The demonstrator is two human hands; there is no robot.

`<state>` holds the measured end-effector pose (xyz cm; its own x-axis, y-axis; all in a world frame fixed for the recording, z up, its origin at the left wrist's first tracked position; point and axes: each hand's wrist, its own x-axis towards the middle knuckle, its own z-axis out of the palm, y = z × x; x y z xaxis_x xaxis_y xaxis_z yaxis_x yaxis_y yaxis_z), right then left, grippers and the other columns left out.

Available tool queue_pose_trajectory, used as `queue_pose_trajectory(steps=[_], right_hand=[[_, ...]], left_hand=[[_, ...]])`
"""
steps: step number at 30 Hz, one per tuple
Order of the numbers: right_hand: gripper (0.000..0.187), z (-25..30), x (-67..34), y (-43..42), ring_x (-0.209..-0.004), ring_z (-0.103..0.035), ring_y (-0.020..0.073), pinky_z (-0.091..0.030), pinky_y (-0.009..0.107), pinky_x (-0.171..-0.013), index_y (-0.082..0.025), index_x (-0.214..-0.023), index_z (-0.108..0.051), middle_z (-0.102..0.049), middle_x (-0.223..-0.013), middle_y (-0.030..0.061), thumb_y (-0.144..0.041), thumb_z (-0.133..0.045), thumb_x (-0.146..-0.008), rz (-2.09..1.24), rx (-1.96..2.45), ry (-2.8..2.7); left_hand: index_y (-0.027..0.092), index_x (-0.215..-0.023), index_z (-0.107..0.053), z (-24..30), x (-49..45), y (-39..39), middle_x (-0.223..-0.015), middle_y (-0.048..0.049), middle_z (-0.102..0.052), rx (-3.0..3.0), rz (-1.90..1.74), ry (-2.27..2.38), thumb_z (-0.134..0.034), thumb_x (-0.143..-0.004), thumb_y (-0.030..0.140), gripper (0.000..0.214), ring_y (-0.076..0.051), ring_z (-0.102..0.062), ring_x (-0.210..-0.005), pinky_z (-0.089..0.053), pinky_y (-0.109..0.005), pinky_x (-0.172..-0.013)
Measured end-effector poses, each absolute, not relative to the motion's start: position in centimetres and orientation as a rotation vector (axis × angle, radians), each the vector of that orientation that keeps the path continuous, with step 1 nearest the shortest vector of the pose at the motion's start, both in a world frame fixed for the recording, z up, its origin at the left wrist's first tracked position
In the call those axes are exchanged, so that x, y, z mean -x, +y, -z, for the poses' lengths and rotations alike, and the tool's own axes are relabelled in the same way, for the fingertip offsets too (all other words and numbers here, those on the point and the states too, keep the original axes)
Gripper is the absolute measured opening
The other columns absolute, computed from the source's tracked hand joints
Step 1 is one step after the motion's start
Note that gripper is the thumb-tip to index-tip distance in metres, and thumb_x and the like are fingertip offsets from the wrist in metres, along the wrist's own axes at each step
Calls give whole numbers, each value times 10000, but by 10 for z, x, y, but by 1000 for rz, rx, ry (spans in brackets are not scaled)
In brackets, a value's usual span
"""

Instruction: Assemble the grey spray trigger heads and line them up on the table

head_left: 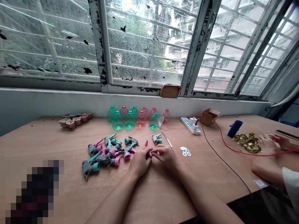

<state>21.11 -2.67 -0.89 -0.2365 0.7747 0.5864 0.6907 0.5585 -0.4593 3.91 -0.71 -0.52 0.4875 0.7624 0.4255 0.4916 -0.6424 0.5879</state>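
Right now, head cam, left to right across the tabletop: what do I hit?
small cups, spray trigger heads, left hand, pink piece, right hand, white washers, blue cylinder, gold-coloured metal pieces, co-worker's hands

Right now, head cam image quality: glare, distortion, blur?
Head view: the right window panes are overexposed, washing out the buildings outside; wide-angle distortion bends the table's far edge; a pixelated patch hides the lower left; the left hand and right hand show no obvious motion blur.
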Motion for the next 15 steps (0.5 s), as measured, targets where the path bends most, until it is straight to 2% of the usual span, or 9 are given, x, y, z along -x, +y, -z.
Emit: queue_pose_trajectory(steps=[15], right_hand=[[135, 9, -209, -28, -613, -546, 100, -398, 211, -597, -233, -835, -733, -643, -748, 12, -288, -611, -854, -40, 1172, -2007]], left_hand=[[228, -1046, -640, 7, -39, -6, -992, -39, -649, -2417, -932, 1036, -540, -770, 66, 335, -185, -595, -895, -441, -264, -763]])
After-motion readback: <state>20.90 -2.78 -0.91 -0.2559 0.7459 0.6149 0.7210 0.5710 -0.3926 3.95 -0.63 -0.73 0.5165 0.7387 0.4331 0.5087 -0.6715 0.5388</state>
